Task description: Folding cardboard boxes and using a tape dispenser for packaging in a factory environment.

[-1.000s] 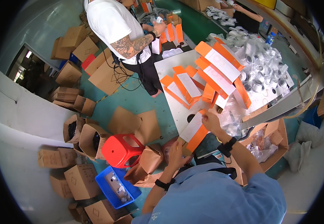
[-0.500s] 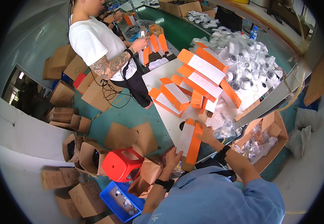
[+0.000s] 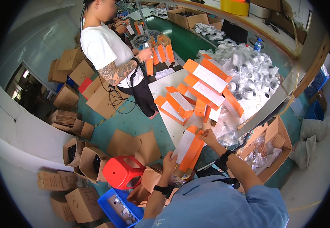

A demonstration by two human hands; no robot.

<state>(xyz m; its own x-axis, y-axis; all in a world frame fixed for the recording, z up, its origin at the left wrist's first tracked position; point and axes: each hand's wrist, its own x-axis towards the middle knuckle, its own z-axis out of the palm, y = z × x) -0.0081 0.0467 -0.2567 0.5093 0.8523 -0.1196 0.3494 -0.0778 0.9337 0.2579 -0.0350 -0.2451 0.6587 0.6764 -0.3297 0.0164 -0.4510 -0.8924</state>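
Observation:
Over the near corner of the white table, I hold a long orange and white carton (image 3: 183,145) slantwise between both hands. My left hand (image 3: 169,163) is closed around its lower left edge. With bent fingers, my right hand (image 3: 209,137) grips its upper right end, by the orange flaps. Just beyond it on the table lie several more orange and white cartons (image 3: 208,80), piled at angles with some flaps up. Crumpled clear plastic bags (image 3: 225,127) lie to the right of my right hand.
White plastic-wrapped parts (image 3: 248,68) are heaped at the table's far right. A cardboard box of plastic bags (image 3: 282,150) stands at right. On the left are a red stool (image 3: 120,173), a blue bin (image 3: 106,205) and several cardboard boxes (image 3: 83,205). A co-worker (image 3: 108,49) stands at the far left, holding something.
The carton has turned in my hands, and more of its orange side and end shows. My left hand has shifted slightly up and left along it. The whole view has shifted a little.

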